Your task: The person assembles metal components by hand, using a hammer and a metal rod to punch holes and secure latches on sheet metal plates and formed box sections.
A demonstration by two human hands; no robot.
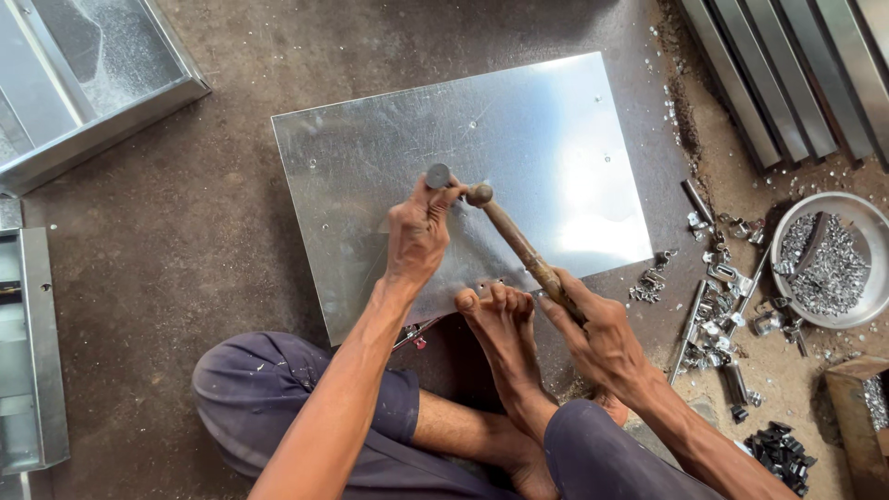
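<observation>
your left hand [419,233] is closed around a short metal punch [437,176], holding it upright on the metal sheet [519,157]; the punch's round grey top sticks out just above your fingers. your right hand [597,338] is clamped on the lower end of a wooden-handled hammer [519,243], whose handle slants up and away from your palm so that the head sits just beside the punch top, right next to your left fingertips. whether the head is touching the punch i cannot tell. the sheet lies flat on the dark floor under both hands, and your bare foot [500,324] presses on its near edge, between your two wrists. beyond your right hand lie scattered small metal fittings [718,306], and further out from them a round metal bowl [866,227] of small silvery pieces. well off past your left hand sits a folded metal tray [111,102].
</observation>
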